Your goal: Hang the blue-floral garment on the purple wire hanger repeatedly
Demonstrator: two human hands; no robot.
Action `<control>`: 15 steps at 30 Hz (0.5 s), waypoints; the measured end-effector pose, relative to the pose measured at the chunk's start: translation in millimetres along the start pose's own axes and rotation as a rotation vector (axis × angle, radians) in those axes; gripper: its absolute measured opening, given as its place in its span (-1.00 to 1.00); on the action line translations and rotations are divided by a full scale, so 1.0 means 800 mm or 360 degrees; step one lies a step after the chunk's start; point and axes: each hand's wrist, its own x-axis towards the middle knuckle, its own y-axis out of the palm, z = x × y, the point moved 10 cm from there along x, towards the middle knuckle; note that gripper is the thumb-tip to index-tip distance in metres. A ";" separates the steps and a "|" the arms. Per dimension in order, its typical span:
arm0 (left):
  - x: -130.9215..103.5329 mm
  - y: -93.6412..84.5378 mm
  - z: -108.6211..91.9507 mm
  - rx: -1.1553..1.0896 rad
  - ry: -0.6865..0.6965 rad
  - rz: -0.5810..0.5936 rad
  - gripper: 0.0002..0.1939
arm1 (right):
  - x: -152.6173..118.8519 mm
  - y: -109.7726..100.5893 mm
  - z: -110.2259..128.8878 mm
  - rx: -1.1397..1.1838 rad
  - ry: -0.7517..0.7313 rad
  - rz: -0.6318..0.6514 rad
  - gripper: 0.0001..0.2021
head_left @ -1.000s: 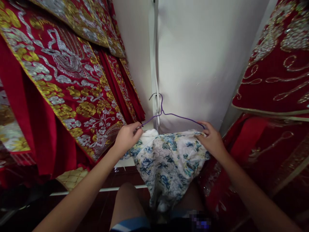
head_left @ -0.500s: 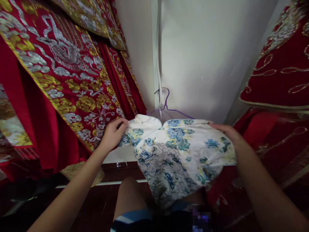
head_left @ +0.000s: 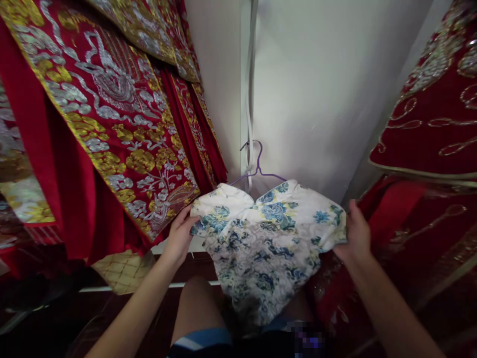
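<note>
A white short-sleeved blouse [head_left: 268,238] with blue, green and yellow flowers hangs on a purple hanger [head_left: 258,169], whose hook is at a white strap [head_left: 249,114]. My left hand [head_left: 181,236] pinches the left sleeve, thumb in front and fingers behind. At the right sleeve's edge, my right hand [head_left: 356,236] grips the cloth from the side; one of its digits points up past the edge, and the others are partly hidden. The blouse spreads between both hands, its hem hanging above my knees.
On the left hangs a red garment [head_left: 122,129] embroidered in gold and silver. Another red embroidered garment [head_left: 436,124] hangs on the right. Behind the hanger is a white wall [head_left: 305,89]. A cream quilted cloth [head_left: 124,271] shows at lower left.
My right hand has shifted from the top of the shoulder down to the sleeve's edge. My left hand has slid lower on its sleeve. The blouse's shoulders now slope down on the hanger.
</note>
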 end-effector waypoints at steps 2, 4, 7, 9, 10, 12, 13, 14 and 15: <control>-0.009 0.011 -0.011 -0.0066 0.0055 0.0041 -0.38 | -0.007 -0.019 -0.006 0.0247 0.0162 -0.0153 -0.49; -0.013 0.028 -0.032 -0.0102 0.0179 0.0117 -0.41 | -0.008 -0.030 -0.008 0.0442 0.0278 -0.0335 -0.65; -0.009 0.050 -0.074 -0.0014 0.0450 0.0207 -0.36 | -0.002 -0.037 0.005 0.0707 0.0267 -0.0599 -0.76; -0.009 0.063 -0.103 0.0204 0.0707 0.0236 -0.23 | -0.007 -0.038 0.014 0.0868 0.0223 -0.0741 -0.81; -0.013 0.071 -0.117 0.0381 0.0869 0.0238 -0.15 | -0.015 -0.038 0.018 0.0930 0.0201 -0.0797 -0.81; -0.030 0.092 -0.138 0.0841 0.1221 0.0245 -0.05 | -0.047 -0.043 0.022 0.1001 0.0142 -0.0939 -0.80; -0.041 0.105 -0.141 0.1087 0.1378 0.0260 -0.03 | -0.071 -0.046 0.022 0.1010 0.0102 -0.1012 -0.80; -0.052 0.119 -0.138 0.1306 0.1502 0.0283 -0.02 | -0.101 -0.052 0.021 0.0996 0.0061 -0.1127 -0.80; -0.061 0.132 -0.130 0.1477 0.1588 0.0325 0.00 | -0.129 -0.050 0.019 0.0948 0.0039 -0.1144 -0.81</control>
